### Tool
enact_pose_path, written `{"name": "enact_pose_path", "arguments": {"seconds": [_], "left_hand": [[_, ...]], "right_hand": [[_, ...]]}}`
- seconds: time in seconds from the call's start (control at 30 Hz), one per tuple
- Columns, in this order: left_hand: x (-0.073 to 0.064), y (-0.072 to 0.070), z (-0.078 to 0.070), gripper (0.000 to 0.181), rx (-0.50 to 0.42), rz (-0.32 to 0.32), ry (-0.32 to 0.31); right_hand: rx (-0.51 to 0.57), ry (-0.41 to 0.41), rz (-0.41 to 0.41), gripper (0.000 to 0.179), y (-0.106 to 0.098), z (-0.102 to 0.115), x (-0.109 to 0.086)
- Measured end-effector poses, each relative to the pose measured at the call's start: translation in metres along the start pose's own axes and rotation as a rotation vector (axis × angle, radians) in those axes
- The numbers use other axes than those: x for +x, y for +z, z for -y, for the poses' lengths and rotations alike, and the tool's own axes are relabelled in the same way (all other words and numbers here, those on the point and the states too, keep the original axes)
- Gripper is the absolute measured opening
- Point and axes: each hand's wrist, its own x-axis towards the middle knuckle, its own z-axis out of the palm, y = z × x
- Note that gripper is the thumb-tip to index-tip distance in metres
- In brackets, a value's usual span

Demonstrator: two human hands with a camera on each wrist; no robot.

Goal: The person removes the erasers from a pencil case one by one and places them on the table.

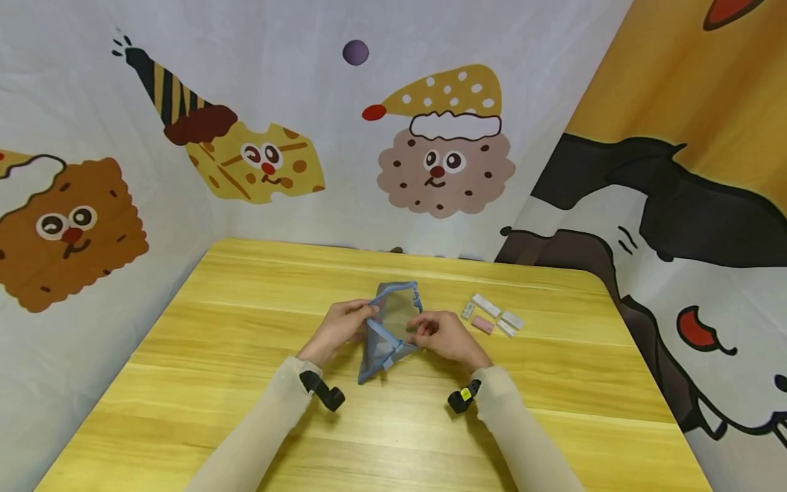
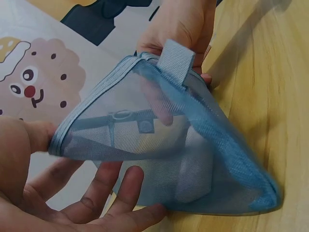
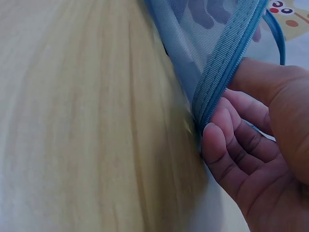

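A blue mesh zip pouch stands propped over the table with its mouth spread apart. My left hand pinches the zip edge on the left; its other fingers spread beneath the mesh. At the opposite end of the zip, my right hand has curled fingers gripping the edge, beside a pale fabric tab. One right finger shows through the mesh in the left wrist view. Behind the mesh lies a pale, whitish shape, too blurred to identify.
Right of the pouch lie several small blocks: a pink one, a long white one, a pale green one and whitish ones. The wooden table meets a cartoon-printed cloth at its back edge.
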Motion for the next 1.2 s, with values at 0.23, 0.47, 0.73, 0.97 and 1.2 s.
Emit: {"name": "enact_pose_path", "arguments": {"seconds": [0.23, 0.47, 0.73, 0.97, 1.2], "left_hand": [[-0.003, 0.0, -0.003, 0.051, 0.002, 0.108, 0.004], [-0.004, -0.005, 0.001, 0.057, 0.002, 0.224, 0.039], [-0.007, -0.01, 0.002, 0.059, 0.055, 0.305, 0.106], [-0.009, -0.01, 0.003, 0.066, 0.07, 0.328, 0.113], [-0.004, -0.01, 0.009, 0.07, 0.084, 0.382, 0.147]], "right_hand": [[-0.02, -0.015, 0.004, 0.022, 0.003, 0.0, 0.001], [-0.018, 0.007, 0.056, 0.027, 0.004, 0.002, 0.002], [-0.001, 0.038, 0.108, 0.03, 0.004, 0.006, 0.0], [-0.056, 0.043, 0.138, 0.033, 0.006, 0.011, 0.001], [-0.122, 0.011, 0.13, 0.026, 0.01, 0.014, 0.001]]}}
